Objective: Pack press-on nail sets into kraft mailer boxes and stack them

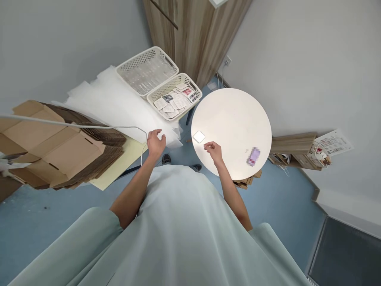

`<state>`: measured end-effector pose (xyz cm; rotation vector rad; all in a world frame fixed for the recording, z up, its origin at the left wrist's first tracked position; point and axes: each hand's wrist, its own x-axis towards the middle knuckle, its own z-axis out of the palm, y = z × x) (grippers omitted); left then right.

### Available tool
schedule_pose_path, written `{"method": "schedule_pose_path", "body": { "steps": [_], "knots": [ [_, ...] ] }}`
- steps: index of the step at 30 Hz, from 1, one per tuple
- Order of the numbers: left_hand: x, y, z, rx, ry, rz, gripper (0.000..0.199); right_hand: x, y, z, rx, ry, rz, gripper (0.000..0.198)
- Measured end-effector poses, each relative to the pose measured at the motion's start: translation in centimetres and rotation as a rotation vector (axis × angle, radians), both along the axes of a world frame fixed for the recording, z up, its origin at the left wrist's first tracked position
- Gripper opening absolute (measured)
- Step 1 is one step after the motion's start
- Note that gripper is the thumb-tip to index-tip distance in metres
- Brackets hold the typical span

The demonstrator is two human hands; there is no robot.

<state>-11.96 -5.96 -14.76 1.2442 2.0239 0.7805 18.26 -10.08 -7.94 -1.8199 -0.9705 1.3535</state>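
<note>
My left hand (156,143) is raised between the side table and the round table, its thumb and fingers apart and nothing visible in them. Beside its wrist runs a pale cable (143,133). Over the near left part of the white round table (232,115), my right hand (213,151) has its thumb and fingertips drawn together in a pinch; anything between them is too small to make out. Just left of those fingertips, a small white square piece with rounded corners (199,137) lies flat on the tabletop.
Flattened cardboard boxes (68,153) are stacked at the left, beside white foam sheets (110,105). Behind stand a white basket of clear plastic packets (145,73) and another basket of small cards (175,101). A blurred purple object (253,156) lies on the round table's right.
</note>
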Motion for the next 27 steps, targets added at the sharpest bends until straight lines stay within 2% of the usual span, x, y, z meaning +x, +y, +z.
{"method": "schedule_pose_path", "body": {
  "steps": [6, 10, 13, 17, 27],
  "knots": [
    [-7.5, 3.7, -2.1, 0.062, -0.004, 0.102, 0.053, -5.1, 1.5, 0.9, 0.013, -0.020, 0.024, 0.027],
    [-10.3, 7.4, -3.5, 0.036, 0.012, 0.039, 0.062, -8.2, 2.2, 1.4, 0.019, -0.049, 0.049, 0.031],
    [-11.1, 9.4, -4.1, -0.023, 0.047, -0.074, 0.066, -10.2, 2.6, 2.1, 0.011, -0.060, 0.071, 0.034],
    [-11.2, 10.4, -4.5, -0.120, 0.094, -0.221, 0.063, -12.1, 3.1, 3.1, 0.010, -0.073, 0.101, 0.034],
    [-11.6, 10.3, -5.0, -0.115, 0.096, -0.321, 0.035, -13.7, 4.4, 3.6, 0.004, -0.141, 0.157, 0.034]
  ]
}}
